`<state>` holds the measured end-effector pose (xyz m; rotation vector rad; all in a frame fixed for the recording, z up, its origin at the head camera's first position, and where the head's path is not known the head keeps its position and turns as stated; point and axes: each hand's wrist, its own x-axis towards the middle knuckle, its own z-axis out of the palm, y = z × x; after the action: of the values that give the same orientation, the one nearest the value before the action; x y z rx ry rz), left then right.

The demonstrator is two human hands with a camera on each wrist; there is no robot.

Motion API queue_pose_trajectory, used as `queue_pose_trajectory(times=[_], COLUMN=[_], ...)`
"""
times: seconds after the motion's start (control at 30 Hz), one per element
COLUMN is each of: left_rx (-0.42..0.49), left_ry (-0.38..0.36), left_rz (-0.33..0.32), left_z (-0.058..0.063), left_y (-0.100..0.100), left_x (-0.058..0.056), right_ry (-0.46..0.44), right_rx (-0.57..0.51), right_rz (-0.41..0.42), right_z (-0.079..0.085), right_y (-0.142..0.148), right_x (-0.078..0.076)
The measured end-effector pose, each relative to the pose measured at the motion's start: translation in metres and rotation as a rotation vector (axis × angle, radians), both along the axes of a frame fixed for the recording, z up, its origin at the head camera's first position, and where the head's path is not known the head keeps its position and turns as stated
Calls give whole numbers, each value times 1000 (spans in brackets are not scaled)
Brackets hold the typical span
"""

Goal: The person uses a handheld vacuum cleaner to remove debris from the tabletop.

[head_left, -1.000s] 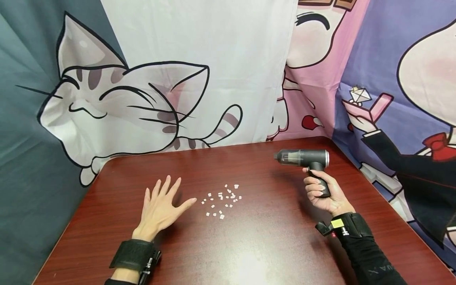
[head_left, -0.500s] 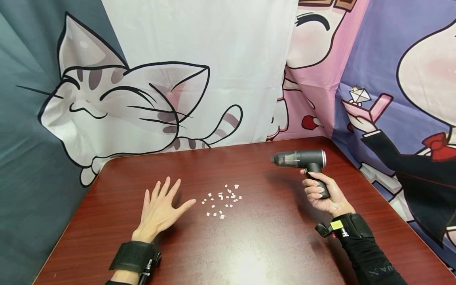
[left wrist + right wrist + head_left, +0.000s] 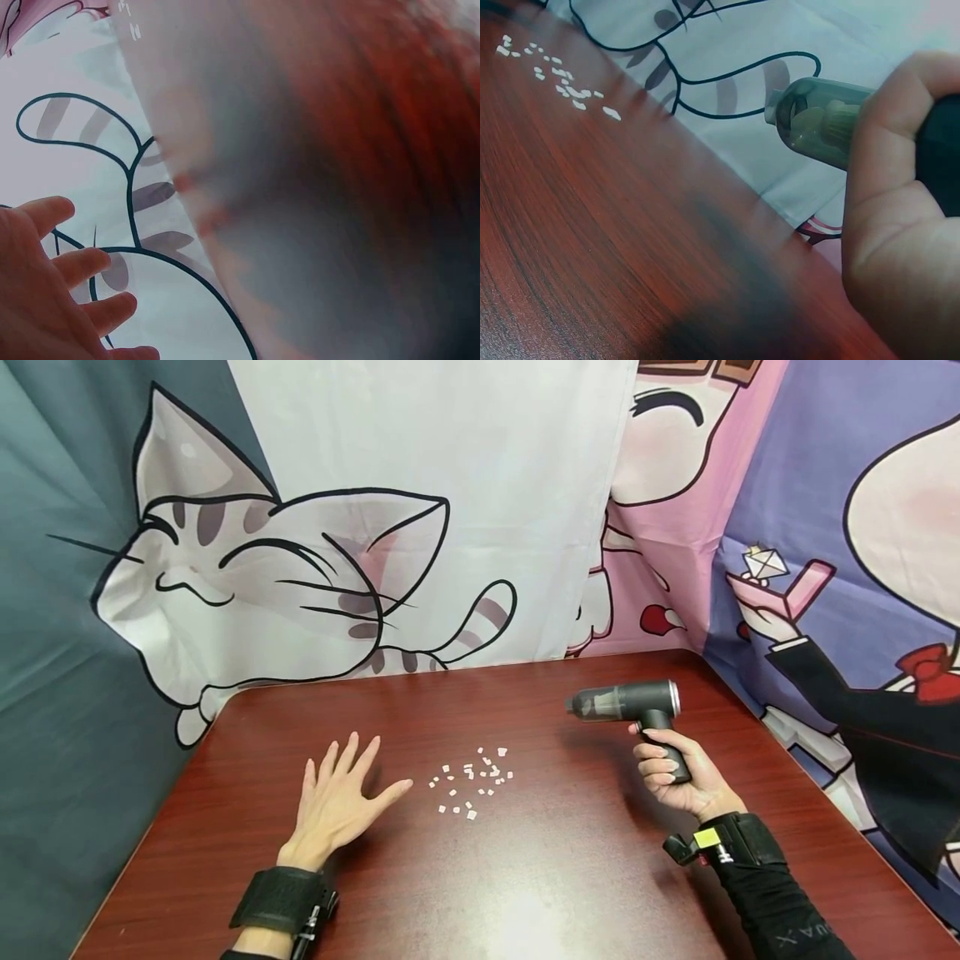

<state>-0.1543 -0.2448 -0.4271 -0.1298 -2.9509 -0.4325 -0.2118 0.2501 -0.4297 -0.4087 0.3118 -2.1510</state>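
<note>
My right hand (image 3: 678,772) grips the handle of a black handheld vacuum (image 3: 626,702) above the right side of the table. Its clear front part, with a pale filter inside, faces left; the right wrist view shows this nozzle end (image 3: 821,120) up close. Small white paper bits (image 3: 471,783) lie scattered on the table between my hands, left of the nozzle. My left hand (image 3: 337,806) is spread palm down to the left of the bits, holding nothing. In the left wrist view the fingers (image 3: 82,266) show stretched out.
The dark red wooden table (image 3: 525,860) reaches back to a hanging cloth (image 3: 487,485) printed with a cartoon cat. More printed cloth (image 3: 810,527) hangs along the right side. Both wrists wear black straps.
The vacuum in my right hand has shifted slightly left and down. My left hand stays in place. The head view has turned a little, so the background sits slightly farther right.
</note>
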Motion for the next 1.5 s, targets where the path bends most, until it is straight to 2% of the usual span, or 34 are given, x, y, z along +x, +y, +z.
queue_pose_trajectory(times=[0.23,0.4,0.57,1.0,1.5], left_rx=[7,5,4,0,-19], left_ry=[-1,-12,-16,-16,-20], left_rz=[11,13,3,-4,0], left_z=[0,-1,-2,-5,-5], left_y=[-6,-7,-8,-15,-17], left_x=[1,2,5,9,15], right_ry=[-59,-31,-12,-3,28], right_rx=[103,234,316,388,421], right_rz=[-2,-6,-10,-3,31], right_z=[3,7,7,5,1], right_y=[-8,-19,-29,-51,-65], right_x=[-2,-3,-4,-8,-12])
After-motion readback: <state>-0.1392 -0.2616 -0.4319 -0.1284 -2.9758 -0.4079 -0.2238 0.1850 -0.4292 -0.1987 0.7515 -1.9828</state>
